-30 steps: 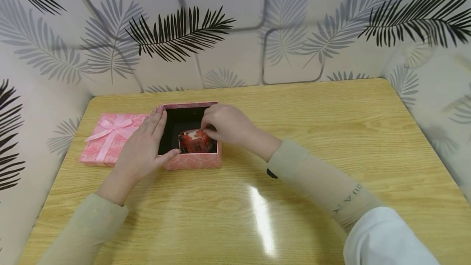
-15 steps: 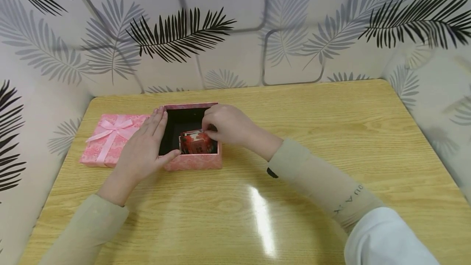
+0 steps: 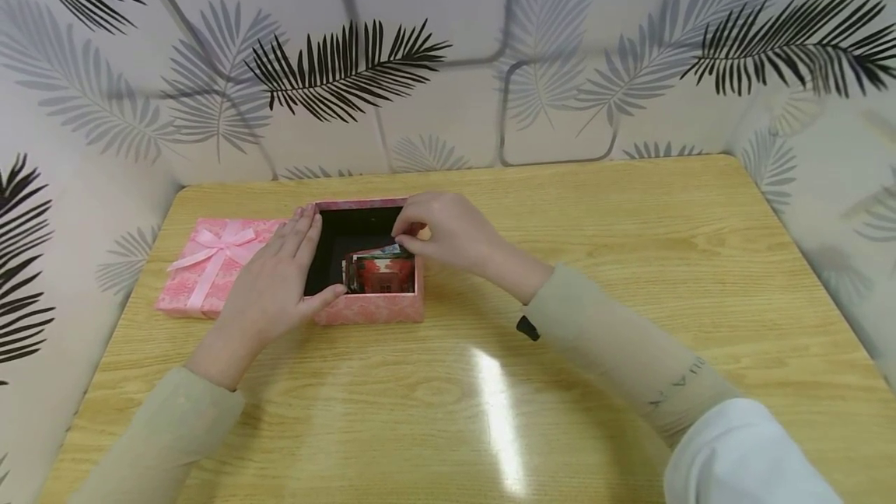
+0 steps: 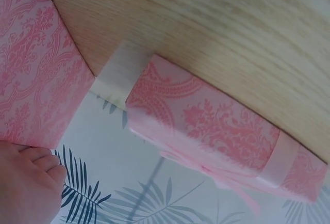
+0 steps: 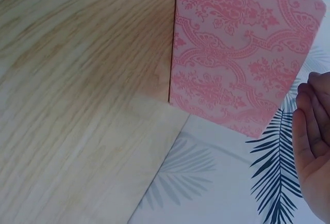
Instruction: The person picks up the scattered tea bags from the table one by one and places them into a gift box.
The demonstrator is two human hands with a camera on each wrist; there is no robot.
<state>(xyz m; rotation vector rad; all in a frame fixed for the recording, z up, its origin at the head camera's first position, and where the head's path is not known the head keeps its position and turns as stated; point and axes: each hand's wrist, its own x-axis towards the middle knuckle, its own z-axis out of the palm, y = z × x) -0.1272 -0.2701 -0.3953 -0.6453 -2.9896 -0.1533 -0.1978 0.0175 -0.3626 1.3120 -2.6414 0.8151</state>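
Note:
In the head view a pink patterned box [image 3: 371, 309] with a dark inside stands uncovered on the table. My left hand [image 3: 276, 267] lies along its left rim, fingers straight, thumb reaching the front rim. Several picture cards [image 3: 383, 277] lean in the box's front right part, the foremost showing red trees. Over the right rim, my right hand [image 3: 448, 232] pinches the top corner of a card with a pale blue patch [image 3: 389, 250] behind the red one. In the right wrist view the right hand [image 5: 314, 146] has its fingers drawn together beside the box [image 5: 232, 53].
A pink lid [image 3: 210, 263] with a ribbon bow lies left of the box, partly behind the left hand. The wooden table [image 3: 595, 255] meets a leaf-patterned backdrop [image 3: 448, 99] at its far edge.
The right hand has let go of the red card and shifted slightly right and up to another card's corner. The red card now sits straighter. The left hand stays on the rim.

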